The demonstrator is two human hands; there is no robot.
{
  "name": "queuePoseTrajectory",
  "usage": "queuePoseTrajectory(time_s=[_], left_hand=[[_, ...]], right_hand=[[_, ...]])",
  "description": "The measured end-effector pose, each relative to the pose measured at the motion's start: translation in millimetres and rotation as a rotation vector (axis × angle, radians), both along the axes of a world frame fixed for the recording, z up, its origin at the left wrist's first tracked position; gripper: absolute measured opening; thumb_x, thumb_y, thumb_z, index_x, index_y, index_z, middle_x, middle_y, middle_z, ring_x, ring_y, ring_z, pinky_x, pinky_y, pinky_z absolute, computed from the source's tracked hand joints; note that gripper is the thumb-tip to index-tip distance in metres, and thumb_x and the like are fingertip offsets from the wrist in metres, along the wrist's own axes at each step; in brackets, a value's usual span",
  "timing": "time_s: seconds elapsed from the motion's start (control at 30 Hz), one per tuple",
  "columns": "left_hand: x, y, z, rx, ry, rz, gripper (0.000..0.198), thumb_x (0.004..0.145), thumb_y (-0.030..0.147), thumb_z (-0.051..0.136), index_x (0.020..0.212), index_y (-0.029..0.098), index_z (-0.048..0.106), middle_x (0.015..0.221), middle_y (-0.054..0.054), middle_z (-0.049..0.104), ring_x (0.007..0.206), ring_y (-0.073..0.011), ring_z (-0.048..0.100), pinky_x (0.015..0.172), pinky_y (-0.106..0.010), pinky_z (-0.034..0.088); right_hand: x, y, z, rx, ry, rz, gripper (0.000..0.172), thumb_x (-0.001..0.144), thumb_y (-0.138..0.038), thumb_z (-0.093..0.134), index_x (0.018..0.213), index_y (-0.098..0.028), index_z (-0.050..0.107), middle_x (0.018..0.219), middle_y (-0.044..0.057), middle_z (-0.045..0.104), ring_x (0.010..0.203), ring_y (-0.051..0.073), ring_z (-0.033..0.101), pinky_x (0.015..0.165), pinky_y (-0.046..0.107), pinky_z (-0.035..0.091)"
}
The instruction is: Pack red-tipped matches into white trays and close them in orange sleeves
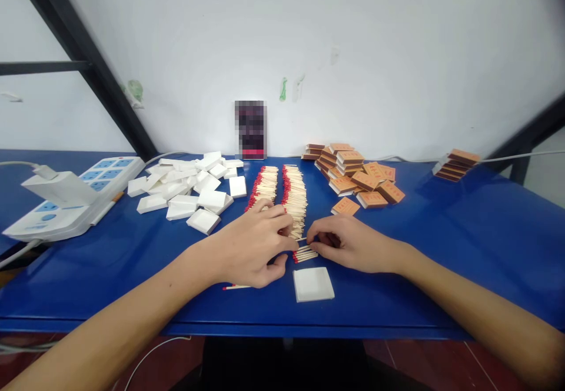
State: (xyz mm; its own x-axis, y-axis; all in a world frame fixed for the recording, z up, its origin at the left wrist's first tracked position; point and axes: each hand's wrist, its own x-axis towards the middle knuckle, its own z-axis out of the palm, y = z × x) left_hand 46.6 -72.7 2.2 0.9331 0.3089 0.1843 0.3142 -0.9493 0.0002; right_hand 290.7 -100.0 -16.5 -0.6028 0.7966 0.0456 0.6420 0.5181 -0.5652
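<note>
A small row of red-headed matches [305, 254] lies on the blue table between my hands. My left hand [256, 244] reaches in from the left, with its index fingertip at the red heads and its thumb held a little apart. From the right, my right hand [353, 244] has thumb and index finger closed at the plain ends of these matches. Just beyond are two long rows of matches, the left row [263, 185] and the right row [295, 199]. A white matchbox tray [313, 285] lies nearest me. A loose match [236, 287] is partly hidden below my left hand.
Many white trays [176, 182] are heaped at the left, beside a power strip [75, 199] with a plugged-in adapter. Orange matchbox sleeves [351, 164] pile up at the right; a small stack [457, 164] stands farther right. A blurred dark upright rectangle [251, 129] is against the wall.
</note>
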Motion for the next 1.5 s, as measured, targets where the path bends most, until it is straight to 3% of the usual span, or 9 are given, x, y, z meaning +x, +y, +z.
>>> queuePoseTrajectory(time_s=[0.47, 1.17, 1.5], left_hand=[[0.4, 0.4, 0.4, 0.012, 0.002, 0.014, 0.016, 0.087, 0.020, 0.054, 0.093, 0.021, 0.069, 0.089, -0.005, 0.060, 0.091, -0.0228, 0.053, 0.090, -0.040, 0.038], [0.2, 9.9, -8.9, 0.160, 0.002, -0.012, 0.016, 0.093, 0.017, 0.055, 0.100, 0.020, 0.069, 0.093, -0.005, 0.062, 0.090, -0.0216, 0.052, 0.089, -0.037, 0.038], [0.5, 8.5, -8.0, 0.151, 0.044, -0.011, 0.015, 0.095, 0.020, 0.054, 0.099, 0.021, 0.068, 0.095, -0.005, 0.061, 0.092, -0.0221, 0.053, 0.089, -0.038, 0.037]], right_hand=[[-1.7, 1.4, -1.6, 0.075, 0.027, -0.008, 0.017, 0.090, -0.013, 0.055, 0.095, -0.016, 0.071, 0.078, 0.002, 0.070, 0.063, 0.013, 0.057, 0.060, 0.024, 0.041], [-0.1, 2.2, -6.5, 0.108, 0.019, 0.035, 0.017, 0.090, -0.012, 0.055, 0.092, -0.017, 0.071, 0.076, 0.001, 0.067, 0.062, 0.012, 0.054, 0.060, 0.024, 0.039], [-0.5, 0.7, -4.2, 0.102, 0.019, 0.059, 0.015, 0.092, -0.014, 0.055, 0.091, -0.016, 0.070, 0.074, 0.000, 0.064, 0.061, 0.011, 0.052, 0.059, 0.024, 0.037]])
